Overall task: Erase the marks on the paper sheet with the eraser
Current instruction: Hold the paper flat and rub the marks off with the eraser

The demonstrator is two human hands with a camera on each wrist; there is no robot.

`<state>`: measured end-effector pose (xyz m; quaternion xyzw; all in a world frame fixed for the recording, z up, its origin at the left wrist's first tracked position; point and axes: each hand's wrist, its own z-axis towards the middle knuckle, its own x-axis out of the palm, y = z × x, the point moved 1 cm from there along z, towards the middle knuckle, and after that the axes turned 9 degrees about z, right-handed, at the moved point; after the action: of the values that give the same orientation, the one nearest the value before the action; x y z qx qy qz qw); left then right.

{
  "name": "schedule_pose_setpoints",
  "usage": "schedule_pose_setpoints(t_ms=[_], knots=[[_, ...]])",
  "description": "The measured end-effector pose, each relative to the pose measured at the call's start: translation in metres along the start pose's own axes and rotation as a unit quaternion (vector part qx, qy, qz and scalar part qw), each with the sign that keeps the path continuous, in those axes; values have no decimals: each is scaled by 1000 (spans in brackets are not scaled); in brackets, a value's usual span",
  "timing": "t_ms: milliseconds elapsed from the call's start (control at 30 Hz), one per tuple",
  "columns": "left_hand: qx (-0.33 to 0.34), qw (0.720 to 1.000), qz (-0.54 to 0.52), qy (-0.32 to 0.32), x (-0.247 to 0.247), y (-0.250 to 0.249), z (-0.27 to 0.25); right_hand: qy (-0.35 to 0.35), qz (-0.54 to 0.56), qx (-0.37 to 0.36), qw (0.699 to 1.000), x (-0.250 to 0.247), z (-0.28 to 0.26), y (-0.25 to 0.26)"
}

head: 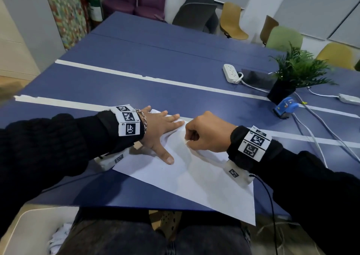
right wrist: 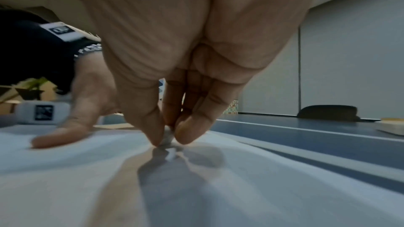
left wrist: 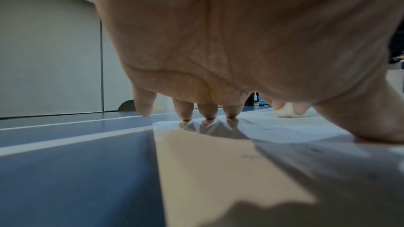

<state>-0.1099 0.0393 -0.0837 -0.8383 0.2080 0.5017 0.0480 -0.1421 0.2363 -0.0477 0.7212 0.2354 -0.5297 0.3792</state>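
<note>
A white paper sheet (head: 204,184) lies askew on the blue table (head: 136,91), slightly buckled in the middle. My left hand (head: 161,130) lies flat on its far left part, fingers spread, fingertips (left wrist: 208,118) and thumb pressing the paper sheet (left wrist: 229,170) down. My right hand (head: 204,133) is curled just right of it. Its thumb and fingers (right wrist: 153,127) pinch a small white eraser (right wrist: 167,138), whose tip touches the paper sheet (right wrist: 65,179). Most of the eraser is hidden by the fingers. A faint pencil mark (left wrist: 251,156) shows near the left thumb.
At the far right stand a potted plant (head: 292,75), a white power strip (head: 231,73), a dark phone (head: 257,79), a blue tape dispenser (head: 285,107) and trailing cables (head: 315,137). White tape lines (head: 155,80) cross the table. Chairs stand beyond the far edge.
</note>
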Motion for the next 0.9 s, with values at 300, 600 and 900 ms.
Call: schedule_pose_setpoints(t_ms=[300, 600, 900], knots=[[-4, 1000, 5, -4, 3, 0, 4, -2, -2, 15, 1000, 1, -1, 7], [-3, 1000, 1, -4, 1, -2, 3, -3, -10, 5, 1000, 7, -1, 19], [-26, 1000, 9, 5, -1, -10, -8, -8, 7, 47, 999, -3, -14, 3]])
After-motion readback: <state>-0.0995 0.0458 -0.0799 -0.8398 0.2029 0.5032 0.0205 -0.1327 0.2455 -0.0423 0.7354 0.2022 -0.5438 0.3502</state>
